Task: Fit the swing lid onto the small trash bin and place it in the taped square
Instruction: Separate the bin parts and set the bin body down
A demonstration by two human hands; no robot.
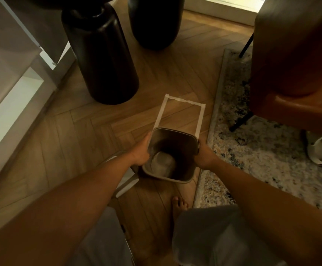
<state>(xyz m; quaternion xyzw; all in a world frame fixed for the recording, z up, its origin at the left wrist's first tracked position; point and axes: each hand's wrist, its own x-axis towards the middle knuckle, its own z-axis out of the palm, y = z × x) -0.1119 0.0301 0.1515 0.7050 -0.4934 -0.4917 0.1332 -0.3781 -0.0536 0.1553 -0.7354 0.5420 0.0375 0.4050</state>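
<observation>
Looking down from our head camera, we see both our bare arms reaching forward over a wooden floor (64, 143) laid in a herringbone pattern. Between our hands is the small trash bin (170, 156), grey, open at the top and with no lid on it. Our left hand (142, 150) grips the bin's left rim, fingers curled together over the edge. Our right hand (204, 155) grips the right rim, fingers wrapped close around the edge. We cannot tell whether the bin touches the floor. It covers the near end of the taped square (181, 112), whose pale tape shows on the far side and along both sides beyond the bin. Partly hidden under our left forearm lies a pale flat piece (126, 181) on the floor, possibly the swing lid; we cannot tell. Two dark round furniture bases (102, 60) stand farther off, well beyond the tape. To the right lies a speckled rug (262, 150), with a brown chair (294, 64) on it. Our bare foot (178, 206) rests on the floor below the bin.
</observation>
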